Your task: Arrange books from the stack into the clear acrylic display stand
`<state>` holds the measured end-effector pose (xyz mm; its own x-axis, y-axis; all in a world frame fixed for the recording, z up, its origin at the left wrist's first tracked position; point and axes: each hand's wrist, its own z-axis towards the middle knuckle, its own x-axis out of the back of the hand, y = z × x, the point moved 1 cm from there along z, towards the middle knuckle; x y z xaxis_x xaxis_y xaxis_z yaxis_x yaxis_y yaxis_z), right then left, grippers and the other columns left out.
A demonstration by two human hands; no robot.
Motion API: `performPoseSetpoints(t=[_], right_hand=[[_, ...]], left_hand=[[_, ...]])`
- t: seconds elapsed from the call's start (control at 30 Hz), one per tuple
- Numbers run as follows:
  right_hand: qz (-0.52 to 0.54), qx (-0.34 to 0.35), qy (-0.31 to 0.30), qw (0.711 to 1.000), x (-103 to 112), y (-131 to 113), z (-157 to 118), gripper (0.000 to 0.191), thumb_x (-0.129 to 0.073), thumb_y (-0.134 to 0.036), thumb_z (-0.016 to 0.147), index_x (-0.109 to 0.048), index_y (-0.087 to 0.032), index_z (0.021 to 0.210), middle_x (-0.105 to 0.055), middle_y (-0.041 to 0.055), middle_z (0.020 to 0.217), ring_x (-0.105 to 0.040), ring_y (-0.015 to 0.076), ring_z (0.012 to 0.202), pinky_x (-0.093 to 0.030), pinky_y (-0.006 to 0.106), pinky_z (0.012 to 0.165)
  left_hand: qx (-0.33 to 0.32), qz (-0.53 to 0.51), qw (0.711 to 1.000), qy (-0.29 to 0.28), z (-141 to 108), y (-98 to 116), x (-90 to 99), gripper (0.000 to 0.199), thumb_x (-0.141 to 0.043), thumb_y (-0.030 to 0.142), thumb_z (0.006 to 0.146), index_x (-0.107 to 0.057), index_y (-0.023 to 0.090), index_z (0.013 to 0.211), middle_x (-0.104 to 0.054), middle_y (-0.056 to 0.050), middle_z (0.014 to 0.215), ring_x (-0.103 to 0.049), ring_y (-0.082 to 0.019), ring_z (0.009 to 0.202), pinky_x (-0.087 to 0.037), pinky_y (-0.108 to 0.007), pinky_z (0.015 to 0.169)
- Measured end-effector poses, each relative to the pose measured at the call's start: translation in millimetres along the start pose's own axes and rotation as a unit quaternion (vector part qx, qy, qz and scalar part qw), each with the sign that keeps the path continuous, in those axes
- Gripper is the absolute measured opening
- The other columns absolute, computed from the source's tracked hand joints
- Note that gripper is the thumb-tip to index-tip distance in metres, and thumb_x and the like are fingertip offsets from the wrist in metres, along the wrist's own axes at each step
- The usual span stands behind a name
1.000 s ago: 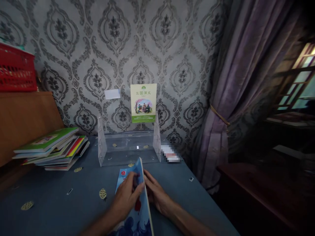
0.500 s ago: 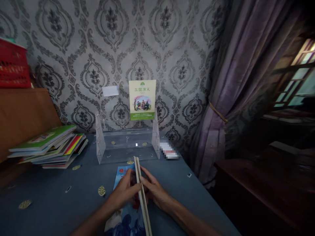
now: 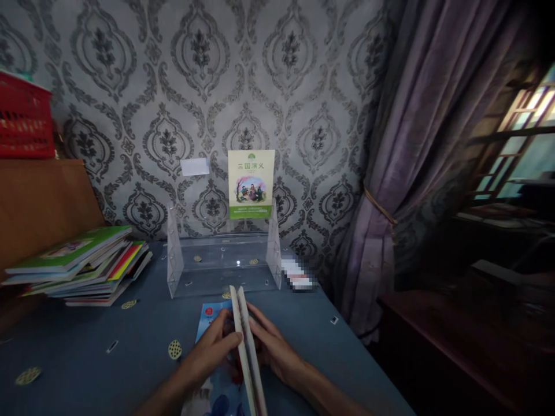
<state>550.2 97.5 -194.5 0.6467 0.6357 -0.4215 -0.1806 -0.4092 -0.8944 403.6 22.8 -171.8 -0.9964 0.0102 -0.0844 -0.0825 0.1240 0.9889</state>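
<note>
Two thin books stand on edge between my hands, their tops slightly apart. My left hand (image 3: pixel 219 342) grips the left book (image 3: pixel 243 352), thumb on its edge. Against the right book (image 3: pixel 253 361) is my right hand (image 3: pixel 274 346), its fingers behind the cover and partly hidden. Beneath my left hand lies a blue illustrated book (image 3: pixel 217 384) on the table. Beyond them stands a clear acrylic rack (image 3: pixel 223 271), with a green and cream book (image 3: pixel 250 185) upright at its back right.
A messy stack of books (image 3: pixel 82 263) lies at the table's left, beside a wooden cabinet (image 3: pixel 43 202) carrying a red basket (image 3: pixel 26 118). A blurred-out white item (image 3: pixel 298 274) is right of the rack. A purple curtain (image 3: pixel 381 231) hangs past the table's right edge.
The tops of the two held books have parted, leaving a wider gap between them. My hands and the books appear slightly lower and further left in view, as the camera view has shifted.
</note>
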Motion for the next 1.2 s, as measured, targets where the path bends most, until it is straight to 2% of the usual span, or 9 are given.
performPoseSetpoints(t=[0.17, 0.4, 0.6, 0.73, 0.87, 1.0, 1.07, 1.1, 1.2], right_hand=[[0.003, 0.006, -0.004, 1.0, 1.4, 0.5, 0.3, 0.092, -0.079, -0.064, 0.075, -0.043, -0.028, 0.152, -0.073, 0.0003, 0.081, -0.07, 0.0151, 0.064, -0.055, 0.023, 0.053], [-0.004, -0.001, 0.013, 1.0, -1.5, -4.2, -3.2, 0.103, -0.086, -0.06, 0.068, -0.04, -0.027, 0.154, -0.077, 0.0021, 0.087, -0.07, 0.016, 0.064, -0.056, 0.027, 0.059], [-0.051, -0.012, 0.007, 0.999, -3.5, -8.9, -3.4, 0.11, -0.087, -0.059, 0.066, -0.034, -0.026, 0.156, -0.078, 0.0055, 0.098, -0.071, 0.0189, 0.067, -0.058, 0.03, 0.062], [-0.074, -0.005, 0.0, 0.997, -1.7, -8.0, -2.7, 0.113, -0.087, -0.056, 0.067, -0.03, -0.026, 0.159, -0.079, 0.008, 0.102, -0.073, 0.0229, 0.07, -0.057, 0.033, 0.064], [-0.045, -0.025, 0.012, 0.999, 1.3, -6.8, -0.7, 0.111, -0.087, -0.049, 0.068, -0.029, -0.026, 0.16, -0.079, 0.0077, 0.101, -0.075, 0.0259, 0.076, -0.057, 0.035, 0.067], [-0.014, -0.035, 0.059, 0.998, 4.3, -3.7, 3.0, 0.109, -0.087, -0.04, 0.063, -0.035, -0.024, 0.157, -0.08, 0.0058, 0.091, -0.074, 0.0254, 0.07, -0.056, 0.034, 0.065], [-0.007, -0.034, 0.08, 0.996, 5.1, -1.6, 5.1, 0.106, -0.088, -0.038, 0.061, -0.04, -0.022, 0.154, -0.08, 0.0054, 0.086, -0.074, 0.0259, 0.066, -0.056, 0.034, 0.062], [-0.003, -0.033, 0.086, 0.996, 5.2, -0.6, 6.0, 0.104, -0.088, -0.038, 0.06, -0.043, -0.022, 0.153, -0.08, 0.0054, 0.085, -0.074, 0.0267, 0.066, -0.057, 0.035, 0.062], [0.009, -0.03, 0.096, 0.995, 4.9, 0.4, 7.3, 0.094, -0.086, -0.037, 0.06, -0.051, -0.022, 0.146, -0.08, 0.0056, 0.085, -0.076, 0.029, 0.071, -0.059, 0.038, 0.065]], left_hand=[[0.008, -0.023, 1.0, 0.015, 1.8, -3.8, 1.1, 0.044, -0.065, 0.045, 0.076, -0.053, 0.022, 0.112, -0.068, -0.004, 0.082, -0.067, -0.021, 0.062, -0.052, -0.029, 0.048], [0.023, -0.009, 0.999, 0.042, -2.6, 12.8, -1.7, 0.036, -0.069, 0.034, 0.075, -0.052, 0.02, 0.104, -0.062, 0.001, 0.07, -0.063, -0.016, 0.059, -0.052, -0.025, 0.047], [0.038, 0.009, 0.998, 0.051, -1.6, 12.5, 1.9, 0.047, -0.073, 0.034, 0.073, -0.047, 0.019, 0.109, -0.059, 0.002, 0.075, -0.062, -0.016, 0.064, -0.053, -0.026, 0.047], [0.03, 0.005, 0.998, 0.045, 0.0, 6.2, 4.8, 0.052, -0.075, 0.041, 0.074, -0.045, 0.019, 0.111, -0.057, 0.003, 0.076, -0.06, -0.015, 0.065, -0.053, -0.026, 0.049], [0.017, -0.003, 0.999, 0.039, 4.2, -3.8, 8.6, 0.061, -0.075, 0.051, 0.072, -0.044, 0.02, 0.113, -0.057, 0.002, 0.078, -0.06, -0.015, 0.065, -0.051, -0.027, 0.05], [-0.01, 0.039, 0.998, 0.049, 4.9, -4.6, 14.5, 0.05, -0.068, 0.044, 0.079, -0.045, 0.02, 0.117, -0.057, 0.001, 0.082, -0.06, -0.015, 0.065, -0.05, -0.028, 0.056], [-0.061, 0.148, 0.983, 0.091, 3.0, -0.5, 21.0, 0.038, -0.062, 0.034, 0.083, -0.05, 0.02, 0.116, -0.06, 0.0, 0.085, -0.06, -0.016, 0.071, -0.052, -0.032, 0.067], [-0.095, 0.221, 0.963, 0.121, 1.9, 1.8, 25.2, 0.034, -0.06, 0.029, 0.083, -0.052, 0.021, 0.115, -0.062, -0.002, 0.09, -0.061, -0.018, 0.08, -0.052, -0.035, 0.076], [-0.161, 0.399, 0.878, 0.211, 0.8, 5.0, 41.2, 0.032, -0.058, 0.023, 0.083, -0.057, 0.02, 0.115, -0.062, -0.01, 0.113, -0.055, -0.028, 0.112, -0.043, -0.046, 0.102]])
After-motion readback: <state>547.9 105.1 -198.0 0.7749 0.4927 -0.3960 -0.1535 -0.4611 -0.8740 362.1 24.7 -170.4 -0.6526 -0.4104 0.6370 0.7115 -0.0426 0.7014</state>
